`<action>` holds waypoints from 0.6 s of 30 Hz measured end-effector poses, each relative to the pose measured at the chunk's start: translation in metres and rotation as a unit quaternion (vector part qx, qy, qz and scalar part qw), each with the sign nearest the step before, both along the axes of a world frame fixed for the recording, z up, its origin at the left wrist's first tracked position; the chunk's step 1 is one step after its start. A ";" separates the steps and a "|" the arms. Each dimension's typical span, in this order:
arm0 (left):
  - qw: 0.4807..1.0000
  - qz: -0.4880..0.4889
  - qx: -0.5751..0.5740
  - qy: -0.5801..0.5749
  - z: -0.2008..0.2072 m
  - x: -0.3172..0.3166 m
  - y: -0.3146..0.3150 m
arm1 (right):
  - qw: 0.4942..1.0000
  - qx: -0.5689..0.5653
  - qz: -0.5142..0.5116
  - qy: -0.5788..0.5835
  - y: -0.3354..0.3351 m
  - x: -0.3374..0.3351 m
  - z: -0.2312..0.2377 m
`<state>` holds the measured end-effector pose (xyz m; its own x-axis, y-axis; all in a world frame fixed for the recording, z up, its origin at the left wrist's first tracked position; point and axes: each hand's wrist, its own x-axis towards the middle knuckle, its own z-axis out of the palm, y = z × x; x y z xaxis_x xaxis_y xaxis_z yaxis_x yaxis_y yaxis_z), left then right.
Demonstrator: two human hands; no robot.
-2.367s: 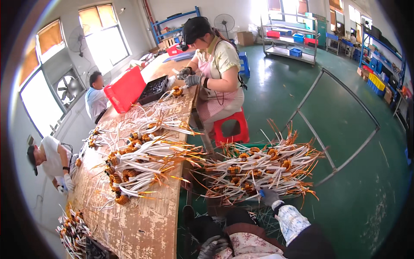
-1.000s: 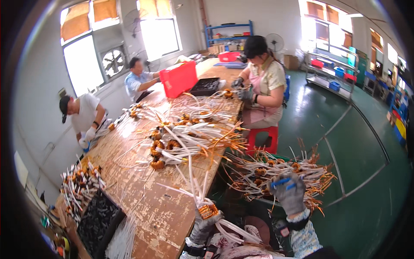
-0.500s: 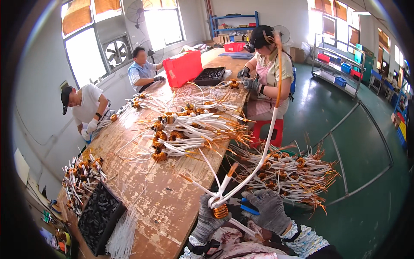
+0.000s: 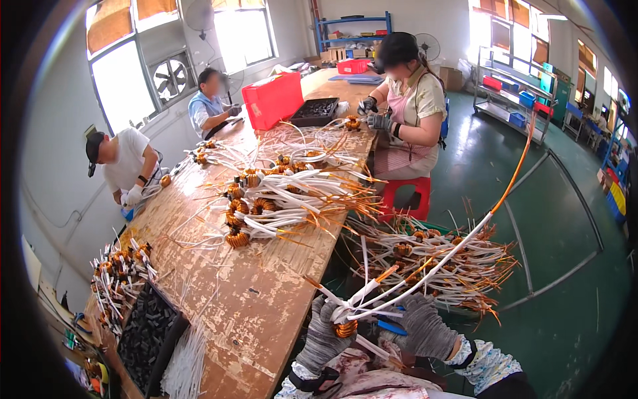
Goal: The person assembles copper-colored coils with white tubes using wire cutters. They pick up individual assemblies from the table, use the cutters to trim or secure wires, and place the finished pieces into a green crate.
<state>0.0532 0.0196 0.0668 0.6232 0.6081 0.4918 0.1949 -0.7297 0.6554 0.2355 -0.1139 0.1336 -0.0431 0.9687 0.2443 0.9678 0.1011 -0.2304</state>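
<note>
In my grey-gloved left hand (image 4: 321, 340) is a copper-wound coil (image 4: 345, 328) with white-sleeved leads. Its fingers are closed round the coil above my lap. One long lead (image 4: 453, 250) with a bare copper end stretches up and to the right; shorter leads point up and down. My gloved right hand (image 4: 426, 330) is closed on a blue-handled tool (image 4: 392, 326), close beside the coil's right side. The tool's working end is mostly hidden, so its exact kind cannot be told.
On the worn wooden table (image 4: 226, 299) lie a heap of similar coils (image 4: 286, 199), a black tray of small black pieces (image 4: 147, 336) and thin white strips (image 4: 185, 366). More coils fill a floor container (image 4: 425, 272) at right. Three co-workers sit round the table; a red bin (image 4: 272, 100) stands beyond.
The long lead has swung from nearly upright down to the right. Both hands keep their holds, shifting slightly. The view has shifted a little, and a co-worker's head has turned.
</note>
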 end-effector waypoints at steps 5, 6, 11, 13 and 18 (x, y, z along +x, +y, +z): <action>0.999 -0.003 0.026 0.023 -0.001 -0.002 0.002 | 0.996 -0.077 0.015 0.034 0.004 0.000 -0.008; 1.000 -0.005 0.002 0.027 -0.001 -0.002 0.002 | 0.996 -0.076 0.014 0.036 0.006 0.003 -0.017; 0.999 -0.015 -0.029 0.011 0.007 0.000 0.001 | 0.993 0.083 0.027 0.082 0.014 0.009 -0.051; 1.000 -0.014 -0.003 0.022 0.001 0.001 0.005 | 0.991 0.099 0.022 0.087 0.016 0.007 -0.051; 0.934 -0.047 -0.329 -0.132 -0.002 0.000 0.002 | 0.986 0.140 -0.006 0.095 0.016 0.007 -0.048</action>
